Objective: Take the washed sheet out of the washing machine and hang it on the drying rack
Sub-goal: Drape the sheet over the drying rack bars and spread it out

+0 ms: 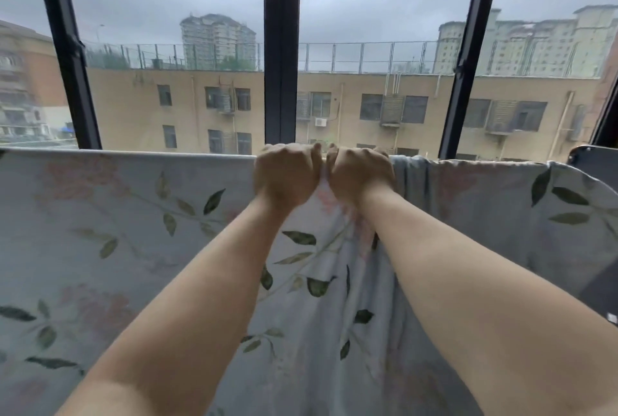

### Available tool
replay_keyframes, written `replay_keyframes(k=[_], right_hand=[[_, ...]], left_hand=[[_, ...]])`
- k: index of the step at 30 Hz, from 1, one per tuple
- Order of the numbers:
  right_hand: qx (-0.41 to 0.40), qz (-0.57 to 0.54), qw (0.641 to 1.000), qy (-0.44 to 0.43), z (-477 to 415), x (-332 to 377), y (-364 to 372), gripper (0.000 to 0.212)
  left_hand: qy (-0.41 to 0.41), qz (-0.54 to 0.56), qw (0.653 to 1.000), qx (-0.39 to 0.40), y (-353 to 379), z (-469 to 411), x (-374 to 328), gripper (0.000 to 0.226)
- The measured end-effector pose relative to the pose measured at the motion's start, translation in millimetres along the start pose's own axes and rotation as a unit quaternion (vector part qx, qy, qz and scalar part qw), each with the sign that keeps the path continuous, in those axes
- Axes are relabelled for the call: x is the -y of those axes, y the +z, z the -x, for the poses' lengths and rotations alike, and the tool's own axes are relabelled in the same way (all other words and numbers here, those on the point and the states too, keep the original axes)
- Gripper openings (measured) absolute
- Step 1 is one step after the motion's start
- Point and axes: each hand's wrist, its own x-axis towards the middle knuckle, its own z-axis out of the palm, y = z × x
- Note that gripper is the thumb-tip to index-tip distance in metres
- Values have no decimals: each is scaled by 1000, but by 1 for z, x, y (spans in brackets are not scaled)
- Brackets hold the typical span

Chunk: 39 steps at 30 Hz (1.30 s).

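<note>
A pale blue sheet [110, 235] printed with green leaves and faded pink flowers hangs over a high horizontal bar and fills the lower half of the view. To the left of my hands its top edge lies flat and smooth; to the right it is bunched into folds [414, 178]. My left hand [286, 176] and my right hand [359, 178] are side by side at the top edge in the middle, knuckles up, fingers curled over the fabric and gripping it. The bar itself is hidden under the sheet.
A large window with dark vertical frames [282, 48] stands right behind the sheet, showing beige buildings and a grey sky. A dark rounded corner of some object [593, 158] shows at the far right, beside the sheet's end.
</note>
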Motion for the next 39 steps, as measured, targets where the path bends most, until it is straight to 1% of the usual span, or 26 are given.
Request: replay_keyframes(k=[2, 3, 6, 7, 10, 13, 16, 18, 19, 20, 22, 23, 24, 26, 28, 31, 33, 36, 39], right_hand=[[-10, -7, 1000, -26, 3, -17, -5, 59], [-8, -6, 999, -35, 5, -31, -8, 59], [8, -13, 999, -28, 7, -68, -16, 58], [12, -10, 1000, -21, 9, -84, -20, 58], [11, 12, 1000, -4, 18, -136, -25, 60], [28, 3, 999, -16, 25, -170, -25, 62], [63, -63, 996, -22, 28, -190, -32, 61], [93, -105, 990, -24, 29, -197, -38, 57], [110, -124, 986, -23, 28, -200, -41, 56], [122, -149, 981, -21, 28, -202, -45, 55], [133, -196, 971, -23, 28, -200, -52, 51], [131, -210, 969, -20, 29, -201, -54, 50], [123, -212, 969, -14, 32, -206, -56, 49], [105, -182, 978, 3, 41, -219, -57, 47], [95, -139, 986, 12, 54, -246, -62, 45], [91, -113, 989, 14, 66, -284, -70, 41], [111, -120, 986, 17, 65, -300, -72, 42], [135, -141, 980, 33, 63, -318, -72, 50], [137, -155, 977, 53, 67, -325, -68, 47]], left_hand=[[11, -10, 1000, -1, 4, -1, 2, 55], [5, -13, 1000, 5, 3, -1, -1, 56], [-31, -16, 999, -29, -1, -1, -2, 55], [-45, -10, 999, -25, -1, -1, -1, 54], [-59, -22, 998, -1, -4, -2, 1, 54], [-65, -32, 997, 24, -7, -5, -6, 54], [-111, -28, 991, 76, -9, -12, -29, 54], [-149, -36, 984, 86, -13, -14, -49, 52], [-148, -40, 985, 81, -14, -13, -65, 53], [-124, -41, 989, 67, -15, -13, -86, 55], [-48, -12, 998, 38, -13, -13, -133, 56], [-24, 16, 999, 36, -10, -12, -158, 54], [-13, 39, 998, 46, -8, -12, -181, 52], [-11, 57, 997, 54, 0, -10, -206, 50], [-13, 61, 997, 42, 3, -8, -210, 53], [-29, 40, 998, 36, 5, -8, -198, 59], [-30, 24, 998, 45, 2, -10, -193, 59], [-37, 21, 998, 50, 1, -8, -191, 57], [-71, 13, 996, 61, -1, -8, -194, 56]])
